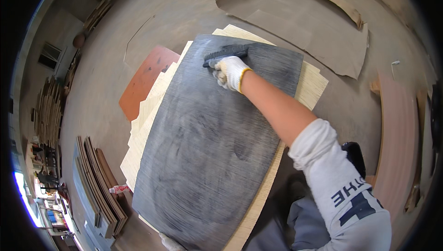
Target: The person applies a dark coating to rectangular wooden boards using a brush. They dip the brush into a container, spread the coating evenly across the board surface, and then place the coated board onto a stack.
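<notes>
My right hand (229,73), in a white knit glove with a yellow cuff, is closed round a black brush (227,53). The brush lies against the far part of a dark grey panel (203,149) with a streaky, smeared surface. Under it are several pale wood-grain sheets (150,108), fanned out past its edges. At the lower edge of the view, a small part of my gloved left hand (170,242) shows at the panel's near left edge. Its fingers are mostly cut off from view.
A reddish-brown board (147,82) lies left of the stack. Curved boards (99,186) stand at the lower left beside a white and red tube (120,189). A large brown sheet (300,25) lies on the floor at the far right. A long pinkish board (398,140) is at right.
</notes>
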{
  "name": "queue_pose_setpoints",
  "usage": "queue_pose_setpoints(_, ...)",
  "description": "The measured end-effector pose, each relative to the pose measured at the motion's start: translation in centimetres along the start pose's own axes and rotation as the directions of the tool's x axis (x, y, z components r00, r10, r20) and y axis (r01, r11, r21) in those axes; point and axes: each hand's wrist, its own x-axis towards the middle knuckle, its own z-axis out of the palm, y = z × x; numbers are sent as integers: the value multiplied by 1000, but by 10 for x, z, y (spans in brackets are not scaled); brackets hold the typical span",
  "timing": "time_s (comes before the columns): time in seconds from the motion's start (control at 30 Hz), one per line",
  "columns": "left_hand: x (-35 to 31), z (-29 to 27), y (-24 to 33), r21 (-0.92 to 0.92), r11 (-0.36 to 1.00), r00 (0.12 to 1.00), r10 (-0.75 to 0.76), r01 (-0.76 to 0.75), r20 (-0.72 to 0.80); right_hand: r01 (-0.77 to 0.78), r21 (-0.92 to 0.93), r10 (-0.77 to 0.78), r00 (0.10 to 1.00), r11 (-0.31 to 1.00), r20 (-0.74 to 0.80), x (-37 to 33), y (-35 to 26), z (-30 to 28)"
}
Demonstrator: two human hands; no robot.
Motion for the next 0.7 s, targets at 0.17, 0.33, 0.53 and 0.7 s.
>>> queue_pose_setpoints(0.17,-7,12,2,-46,999,1000,-13,13,4,237,86,-191,910,968,-368,-52,-9,-24)
queue_pose_setpoints(0.33,-9,10,2,-129,991,999,-29,25,-23,187,35,-170,944,982,-283,-36,25,-10)
queue_pose_setpoints(0.53,-10,23,11,-138,990,1000,-14,13,-10,204,20,-187,927,979,-325,-50,-24,-22)
queue_pose_setpoints(0.7,-21,13,8,-141,990,996,-37,26,-81,74,-288,-101,992,955,-78,-111,42,-22)
